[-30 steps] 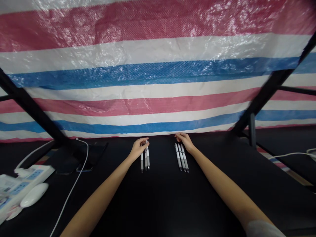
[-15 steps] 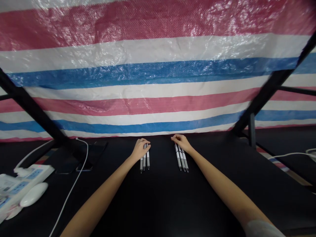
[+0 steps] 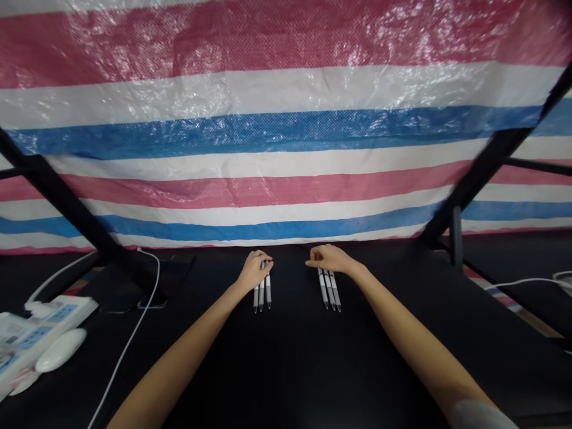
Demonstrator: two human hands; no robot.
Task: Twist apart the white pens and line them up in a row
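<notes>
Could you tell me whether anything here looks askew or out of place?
Nothing much. The left pens lie side by side, tops under the left hand; the right pens likewise under the right hand, slanting slightly.

Just one view here: a head-worn cam, looking forward and a bit down across the black table at the striped tarp. Both arms run out from the bottom edge, with the left hand and right hand small and far off, mid-frame.

Three white-and-grey pens lying parallel, tips pointing nearward, far ends covered, a second trio near, apparently alike
</notes>
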